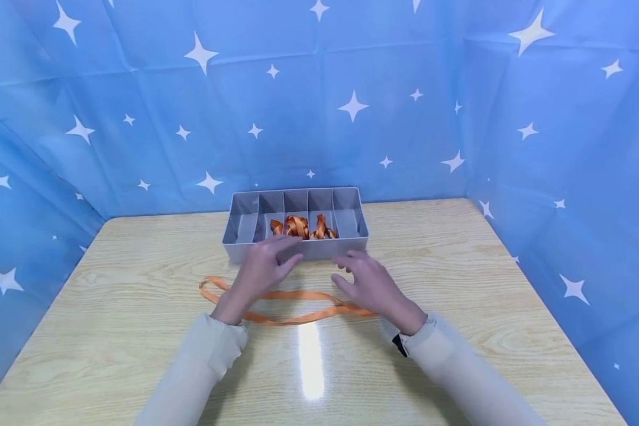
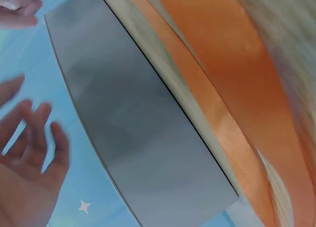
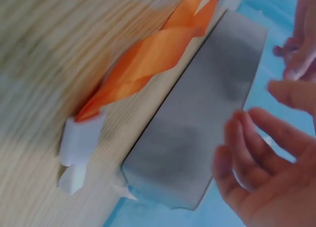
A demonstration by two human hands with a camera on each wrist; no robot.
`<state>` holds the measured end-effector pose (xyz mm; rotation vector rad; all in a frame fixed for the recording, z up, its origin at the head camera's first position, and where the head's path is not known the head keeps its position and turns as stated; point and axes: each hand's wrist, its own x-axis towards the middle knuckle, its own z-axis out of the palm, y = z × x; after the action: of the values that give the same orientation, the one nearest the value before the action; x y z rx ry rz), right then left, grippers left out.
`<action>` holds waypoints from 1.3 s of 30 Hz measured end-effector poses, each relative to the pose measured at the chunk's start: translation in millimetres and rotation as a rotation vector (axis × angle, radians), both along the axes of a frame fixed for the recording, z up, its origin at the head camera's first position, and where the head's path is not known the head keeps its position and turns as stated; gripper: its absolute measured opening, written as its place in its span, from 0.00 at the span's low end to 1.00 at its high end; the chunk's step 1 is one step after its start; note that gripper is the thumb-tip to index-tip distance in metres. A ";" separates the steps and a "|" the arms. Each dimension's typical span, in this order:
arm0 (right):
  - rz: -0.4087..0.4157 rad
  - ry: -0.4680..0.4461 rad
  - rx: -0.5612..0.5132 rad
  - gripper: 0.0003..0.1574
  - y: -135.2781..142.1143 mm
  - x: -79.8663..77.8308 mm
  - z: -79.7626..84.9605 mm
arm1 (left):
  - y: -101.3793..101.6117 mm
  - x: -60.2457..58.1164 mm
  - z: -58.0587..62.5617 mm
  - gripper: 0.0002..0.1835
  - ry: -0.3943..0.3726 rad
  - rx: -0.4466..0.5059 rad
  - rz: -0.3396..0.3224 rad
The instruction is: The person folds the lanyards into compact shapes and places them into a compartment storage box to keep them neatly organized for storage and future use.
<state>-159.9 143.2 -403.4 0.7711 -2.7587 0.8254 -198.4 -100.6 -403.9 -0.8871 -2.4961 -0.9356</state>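
An orange lanyard [image 1: 298,295] lies in a long loop on the table, in front of a grey divided box [image 1: 290,251]. Its white plastic clip [image 3: 81,140] shows at one end in the right wrist view. Rolled orange lanyards [image 1: 297,227] sit in the box's three middle compartments. My left hand [image 1: 261,266] hovers over the loop near the box's front edge, fingers loosely extended and nothing held. Opposite it, my right hand [image 1: 370,283] is above the loop's right end by the box's front right corner, its fingers loosely bent and holding nothing. The right forearm hides the clip in the head view.
The wooden table [image 1: 138,307] extends to both sides of the box. Behind and beside it hangs a blue curtain [image 1: 309,94] with white stars. The box's outermost left and right compartments show bare floors.
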 end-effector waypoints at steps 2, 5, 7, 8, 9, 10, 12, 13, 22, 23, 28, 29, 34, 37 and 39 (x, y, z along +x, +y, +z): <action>0.046 -0.068 0.035 0.21 -0.6 2.3 -0.4 | 0.8 2.4 -1.4 0.19 -0.169 -0.033 -0.078; 0.092 -0.193 0.087 0.25 -0.8 5.2 -1.1 | 2.2 3.8 -4.4 0.22 -0.438 -0.082 -0.174; 0.109 -0.273 0.126 0.27 -0.7 6.6 -1.2 | 3.4 3.8 -6.8 0.26 -0.554 -0.122 -0.208; 0.115 -0.302 0.143 0.25 -0.6 7.3 -1.4 | 4.2 4.0 -7.7 0.27 -0.582 -0.146 -0.217; 0.122 -0.322 0.163 0.26 -0.4 8.0 -1.6 | 4.9 4.4 -8.5 0.28 -0.603 -0.163 -0.226; 0.129 -0.341 0.182 0.24 -0.3 8.5 -2.2 | 5.8 5.0 -9.1 0.28 -0.622 -0.181 -0.235; 0.142 -0.366 0.207 0.21 0.5 9.2 -3.3 | 7.5 6.8 -10.0 0.29 -0.639 -0.213 -0.246; 0.143 -0.369 0.216 0.20 0.6 9.3 -4.3 | 8.3 8.0 -10.4 0.29 -0.647 -0.227 -0.251; 0.147 -0.363 0.237 0.18 0.7 9.7 -10.3 | 16.3 13.5 -15.6 0.33 -0.618 -0.358 -0.255; 0.153 -0.354 0.235 0.17 0.9 10.0 -10.4 | 17.3 13.6 -16.1 0.34 -0.610 -0.366 -0.256; 0.167 -0.315 0.207 0.13 1.3 11.5 -11.5 | 21.5 14.7 -18.3 0.32 -0.559 -0.402 -0.259; 0.170 -0.305 0.198 0.12 1.4 11.7 -12.0 | 22.2 15.2 -18.8 0.31 -0.547 -0.408 -0.257; 0.190 -0.281 0.167 0.13 2.4 11.3 -12.9 | 23.6 16.6 -22.9 0.21 -0.482 -0.432 -0.259; 0.184 -0.263 0.159 0.16 4.0 10.4 -11.4 | 23.7 17.3 -23.7 0.13 -0.468 -0.423 -0.265; 0.175 -0.240 0.153 0.16 5.5 9.6 -8.9 | 23.4 17.8 -23.3 0.08 -0.461 -0.413 -0.264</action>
<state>-150.3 148.6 -412.3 1.0165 -3.0289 0.7906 -180.6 -77.3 -427.2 -1.2753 -3.0960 -0.7803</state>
